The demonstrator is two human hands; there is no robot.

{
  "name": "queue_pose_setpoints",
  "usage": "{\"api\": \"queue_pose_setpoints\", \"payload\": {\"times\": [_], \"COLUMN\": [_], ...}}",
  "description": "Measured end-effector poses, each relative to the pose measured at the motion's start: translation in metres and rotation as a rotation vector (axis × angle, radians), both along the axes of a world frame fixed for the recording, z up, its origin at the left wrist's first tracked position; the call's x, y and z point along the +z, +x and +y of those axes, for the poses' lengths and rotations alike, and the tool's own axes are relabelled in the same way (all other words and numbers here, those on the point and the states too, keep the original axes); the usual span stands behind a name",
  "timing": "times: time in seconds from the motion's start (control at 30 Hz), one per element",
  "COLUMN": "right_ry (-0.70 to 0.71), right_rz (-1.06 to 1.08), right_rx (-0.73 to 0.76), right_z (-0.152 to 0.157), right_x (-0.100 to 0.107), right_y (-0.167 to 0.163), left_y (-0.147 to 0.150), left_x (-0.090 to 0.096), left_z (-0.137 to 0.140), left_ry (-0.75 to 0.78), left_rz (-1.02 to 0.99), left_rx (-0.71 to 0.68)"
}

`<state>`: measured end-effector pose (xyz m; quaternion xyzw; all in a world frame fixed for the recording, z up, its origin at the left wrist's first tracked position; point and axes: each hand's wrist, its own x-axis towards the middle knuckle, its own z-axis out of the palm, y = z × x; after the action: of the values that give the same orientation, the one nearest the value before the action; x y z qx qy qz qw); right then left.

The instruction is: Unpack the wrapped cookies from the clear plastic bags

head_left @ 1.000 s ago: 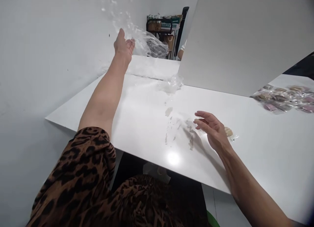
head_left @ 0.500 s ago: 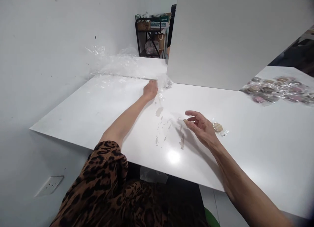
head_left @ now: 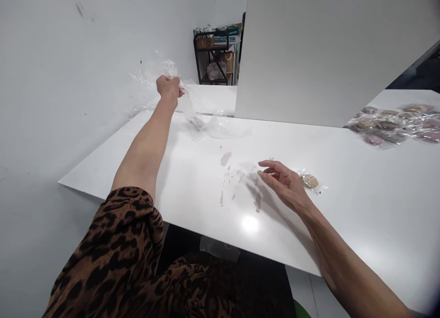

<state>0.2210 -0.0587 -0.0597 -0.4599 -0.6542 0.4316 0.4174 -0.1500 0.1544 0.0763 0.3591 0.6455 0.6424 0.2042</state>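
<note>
Near the wall at the back left, my left hand [head_left: 167, 86] is raised with its fingers closed on clear plastic film [head_left: 188, 100]. The film trails down to a crumpled part with a greyish patch lying on the table. My right hand [head_left: 283, 180] hovers above the white table, fingers curved and apart, holding nothing. Just to its right lies a small tan round item in a clear wrapper [head_left: 310, 180]. Between the hands, brownish worn marks [head_left: 225, 159] show on the tabletop.
A tall white panel [head_left: 295, 57] stands across the table's back. At the far right lies a pile of wrapped items [head_left: 388, 125], some pink, some brown. A black shelf cart [head_left: 210, 50] with boxes and bags stands behind. The wall [head_left: 68, 89] borders the left side.
My left hand has moved left and up, from the middle of the table toward the wall, pulling clear film with it. My right hand has hardly moved.
</note>
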Motion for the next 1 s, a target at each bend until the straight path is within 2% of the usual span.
{"api": "queue_pose_setpoints", "payload": {"times": [0.1,0.2,0.4,0.53,0.6,0.67,0.77,0.87,0.93,1.0], "right_ry": [-0.016,-0.064,-0.163,-0.267,-0.278,-0.224,-0.124,-0.105,-0.111,-0.117], "right_rz": [0.002,0.012,0.179,0.321,0.297,0.202,0.035,-0.024,-0.017,0.013], "right_rx": [0.002,0.011,0.082,0.154,0.206,0.249,0.281,0.282,0.276,0.266], "right_z": [0.001,0.002,0.004,0.001,-0.004,-0.008,-0.011,-0.009,-0.008,-0.008], "right_x": [-0.002,-0.005,-0.004,-0.002,-0.001,-0.002,-0.005,-0.011,-0.016,-0.021], "right_y": [0.001,0.002,-0.007,-0.025,-0.036,-0.048,-0.061,-0.066,-0.067,-0.066], "left_y": [0.01,0.03,0.076,0.088,0.084,0.073,0.044,0.012,0.001,0.003], "left_x": [-0.006,-0.008,0.004,0.004,-0.005,-0.019,-0.046,-0.065,-0.068,-0.065], "left_z": [-0.013,-0.036,-0.112,-0.168,-0.195,-0.221,-0.255,-0.282,-0.295,-0.304], "left_ry": [0.028,0.092,0.148,0.154,0.147,0.113,-0.073,-0.286,-0.208,0.039], "left_rz": [-0.059,-0.136,-0.346,-0.49,-0.534,-0.542,-0.454,-0.292,-0.072,0.316], "left_rx": [-0.06,-0.199,-0.413,-0.447,-0.433,-0.426,-0.359,-0.145,-0.006,0.048]}}
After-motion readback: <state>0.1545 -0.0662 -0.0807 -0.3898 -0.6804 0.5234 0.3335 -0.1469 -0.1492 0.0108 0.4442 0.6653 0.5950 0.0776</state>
